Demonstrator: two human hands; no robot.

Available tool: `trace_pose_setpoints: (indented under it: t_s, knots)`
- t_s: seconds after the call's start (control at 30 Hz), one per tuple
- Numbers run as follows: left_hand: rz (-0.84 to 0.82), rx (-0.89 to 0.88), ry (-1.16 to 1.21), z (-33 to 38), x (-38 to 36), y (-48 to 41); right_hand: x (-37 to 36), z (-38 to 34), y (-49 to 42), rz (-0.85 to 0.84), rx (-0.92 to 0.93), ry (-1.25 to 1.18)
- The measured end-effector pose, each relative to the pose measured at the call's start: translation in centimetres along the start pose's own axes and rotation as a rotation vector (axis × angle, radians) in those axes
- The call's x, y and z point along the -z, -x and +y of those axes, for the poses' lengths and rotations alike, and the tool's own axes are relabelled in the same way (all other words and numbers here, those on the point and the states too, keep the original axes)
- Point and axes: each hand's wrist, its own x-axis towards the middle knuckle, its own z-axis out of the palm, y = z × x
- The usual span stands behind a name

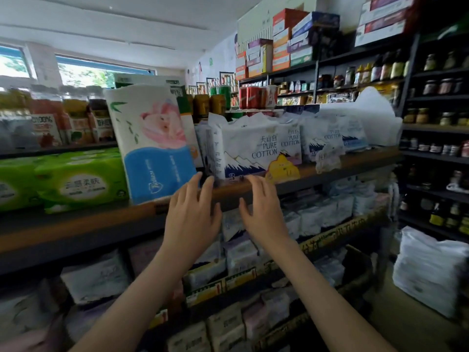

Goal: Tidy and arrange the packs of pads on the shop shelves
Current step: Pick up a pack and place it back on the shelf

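A row of white "PURE COTTON" pad packs stands on the wooden top shelf (330,167); the nearest pack (243,151) sits at the shelf's front edge. My left hand (193,212) and my right hand (264,209) are raised side by side just below that pack. Both have straight, spread fingers, and the fingertips reach its lower edge and the shelf lip. Neither hand holds anything. More pad packs (324,212) fill the shelves below, partly hidden by my arms.
A tall white and blue tissue pack (152,146) leans left of the pads, with green tissue packs (78,179) beside it. Drink cans (210,104) stand behind. Dark shelves of jars (436,118) rise on the right, above a white bagged bundle (429,270).
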Motion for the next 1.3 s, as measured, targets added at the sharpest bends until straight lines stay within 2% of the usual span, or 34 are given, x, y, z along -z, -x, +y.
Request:
trace_pose_setpoints:
  t_s: [0.23,0.47,0.73,0.83,1.07,1.2,1.3]
  knots:
    - [0.029,0.070,-0.040,4.9,-5.9,-4.4,1.3,8.1,-3.4,-0.017,0.107,-0.018]
    - [0.085,0.155,-0.022,3.4,-4.8,-3.9,-0.9,6.5,-5.4,-0.011,0.274,-0.208]
    - [0.259,0.369,-0.135,-3.9,2.3,2.6,-4.9,-5.3,-3.8,-0.046,0.478,-0.541]
    - [0.228,0.397,-0.257,-7.6,6.2,6.0,-6.6,-10.7,-2.5,-0.094,0.525,-0.598]
    - [0.115,0.450,-0.472,-17.6,15.5,11.9,-10.5,-23.2,-1.5,-0.152,0.493,-0.630]
    - [0.102,0.467,-0.578,-23.8,20.6,14.8,-12.3,-30.5,-0.7,-0.192,0.549,-0.628]
    - [0.120,0.450,-0.611,-27.7,23.4,16.5,-13.6,-34.9,0.0,-0.229,0.525,-0.630]
